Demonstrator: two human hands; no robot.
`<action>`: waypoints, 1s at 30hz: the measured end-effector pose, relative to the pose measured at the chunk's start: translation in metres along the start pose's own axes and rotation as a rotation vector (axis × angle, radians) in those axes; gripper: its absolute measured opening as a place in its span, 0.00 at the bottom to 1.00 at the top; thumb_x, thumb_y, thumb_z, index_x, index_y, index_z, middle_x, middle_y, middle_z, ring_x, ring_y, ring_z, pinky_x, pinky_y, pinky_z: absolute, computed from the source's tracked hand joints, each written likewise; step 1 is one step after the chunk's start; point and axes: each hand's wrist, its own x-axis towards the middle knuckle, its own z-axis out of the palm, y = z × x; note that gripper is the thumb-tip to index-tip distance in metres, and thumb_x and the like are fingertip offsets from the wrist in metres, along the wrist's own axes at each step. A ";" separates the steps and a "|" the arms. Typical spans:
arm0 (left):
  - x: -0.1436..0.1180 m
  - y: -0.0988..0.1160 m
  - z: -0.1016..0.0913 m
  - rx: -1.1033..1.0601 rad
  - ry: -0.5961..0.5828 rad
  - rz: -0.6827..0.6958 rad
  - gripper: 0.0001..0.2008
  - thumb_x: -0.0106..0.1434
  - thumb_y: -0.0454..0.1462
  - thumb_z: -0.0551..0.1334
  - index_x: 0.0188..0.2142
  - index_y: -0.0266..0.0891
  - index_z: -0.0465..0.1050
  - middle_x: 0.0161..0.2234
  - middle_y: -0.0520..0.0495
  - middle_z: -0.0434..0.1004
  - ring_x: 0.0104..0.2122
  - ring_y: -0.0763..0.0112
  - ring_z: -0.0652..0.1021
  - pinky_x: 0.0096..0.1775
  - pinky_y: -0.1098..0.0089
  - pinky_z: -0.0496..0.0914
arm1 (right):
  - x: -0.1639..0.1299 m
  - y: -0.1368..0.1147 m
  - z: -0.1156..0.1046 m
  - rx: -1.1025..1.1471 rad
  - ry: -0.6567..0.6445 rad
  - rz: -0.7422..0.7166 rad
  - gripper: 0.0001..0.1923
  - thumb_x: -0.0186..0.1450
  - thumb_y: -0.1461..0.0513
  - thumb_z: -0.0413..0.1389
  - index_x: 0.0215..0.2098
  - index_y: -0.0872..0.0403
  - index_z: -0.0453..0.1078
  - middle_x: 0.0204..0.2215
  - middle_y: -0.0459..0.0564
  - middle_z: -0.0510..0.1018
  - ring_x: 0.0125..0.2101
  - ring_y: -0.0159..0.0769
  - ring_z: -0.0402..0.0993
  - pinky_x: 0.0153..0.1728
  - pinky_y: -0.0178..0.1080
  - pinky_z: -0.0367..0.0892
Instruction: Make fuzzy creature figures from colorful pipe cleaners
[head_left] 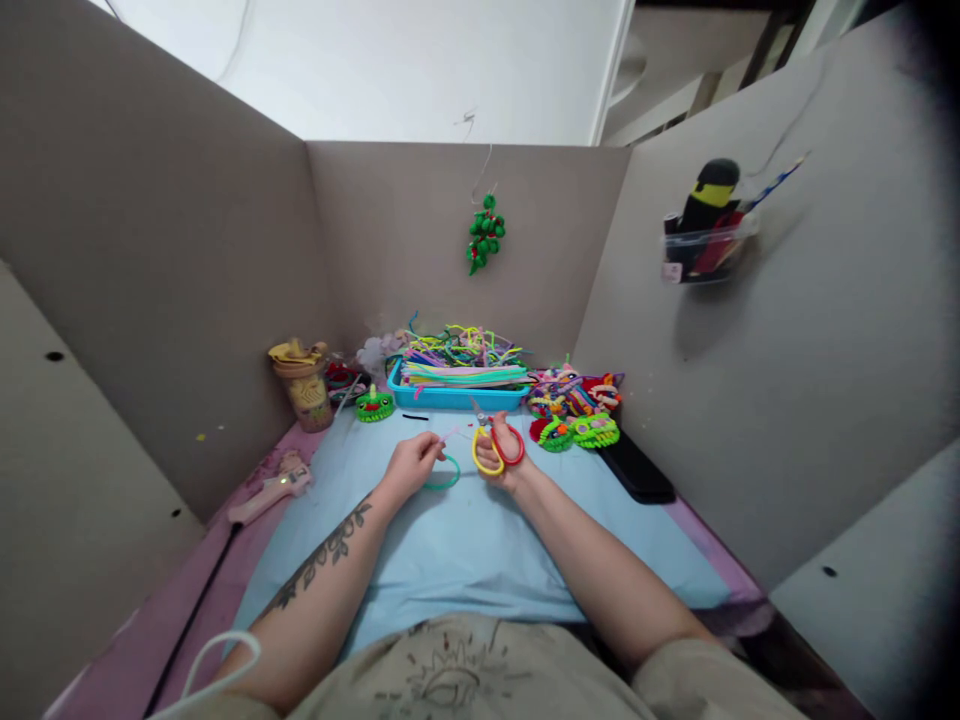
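Note:
My left hand (414, 464) is closed in a pinch over the blue cloth, holding a green pipe cleaner (454, 474) that curves in a loop below the fingers. A short pale pink strand (451, 434) also shows at its fingertips. Just to the right, my right hand (504, 462) has a pair of scissors (490, 448) with one yellow and one red handle. The fingers are wrapped about the handles, and the blades point up and away. A thin strand shows between the two hands; its ends are hard to make out.
Behind the hands stands a blue tray (459, 398) heaped with colourful pipe cleaners. Fuzzy green pieces (374, 404) sit left of it, others at right beside a black case (637, 466). A drink cup (302, 388) and a pink glue gun (274, 488) are at left. Grey panels enclose the table.

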 end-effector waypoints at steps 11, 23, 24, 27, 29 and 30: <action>0.002 -0.007 -0.001 0.156 0.013 -0.077 0.13 0.63 0.42 0.51 0.30 0.41 0.71 0.27 0.50 0.77 0.27 0.69 0.74 0.31 0.72 0.62 | -0.014 -0.033 -0.061 -1.574 0.771 -0.083 0.11 0.55 0.55 0.57 0.33 0.54 0.69 0.29 0.51 0.76 0.31 0.38 0.72 0.27 0.34 0.58; 0.005 -0.010 0.001 0.213 0.066 -0.066 0.15 0.65 0.41 0.49 0.36 0.40 0.72 0.33 0.45 0.76 0.35 0.65 0.75 0.36 0.68 0.65 | -0.009 -0.024 -0.054 -1.624 0.709 -0.318 0.11 0.60 0.63 0.53 0.38 0.56 0.75 0.40 0.60 0.75 0.42 0.44 0.69 0.41 0.39 0.60; 0.006 -0.012 0.001 0.219 0.072 -0.051 0.14 0.64 0.40 0.49 0.36 0.40 0.73 0.35 0.45 0.76 0.37 0.64 0.74 0.38 0.68 0.66 | -0.009 -0.023 -0.051 -1.607 0.676 -0.350 0.11 0.60 0.63 0.53 0.39 0.56 0.75 0.40 0.59 0.74 0.42 0.43 0.68 0.42 0.39 0.59; 0.007 -0.014 0.002 0.240 0.085 -0.022 0.13 0.64 0.38 0.51 0.36 0.39 0.73 0.34 0.44 0.74 0.35 0.65 0.74 0.39 0.67 0.66 | -0.006 -0.015 -0.042 -1.573 0.540 -0.412 0.11 0.60 0.63 0.53 0.38 0.55 0.75 0.38 0.56 0.74 0.42 0.40 0.68 0.44 0.38 0.59; 0.007 -0.015 0.002 0.240 0.082 -0.009 0.12 0.63 0.38 0.51 0.35 0.39 0.73 0.34 0.44 0.73 0.34 0.65 0.73 0.38 0.67 0.66 | -0.004 -0.009 -0.036 -1.548 0.477 -0.452 0.10 0.60 0.62 0.54 0.38 0.56 0.74 0.37 0.55 0.74 0.42 0.40 0.67 0.44 0.38 0.60; 0.007 -0.016 0.002 0.237 0.081 -0.005 0.12 0.63 0.38 0.51 0.35 0.39 0.73 0.33 0.44 0.73 0.35 0.65 0.73 0.38 0.67 0.66 | -0.002 -0.006 -0.034 -1.529 0.453 -0.478 0.10 0.60 0.62 0.54 0.38 0.56 0.74 0.37 0.54 0.74 0.42 0.39 0.68 0.44 0.38 0.60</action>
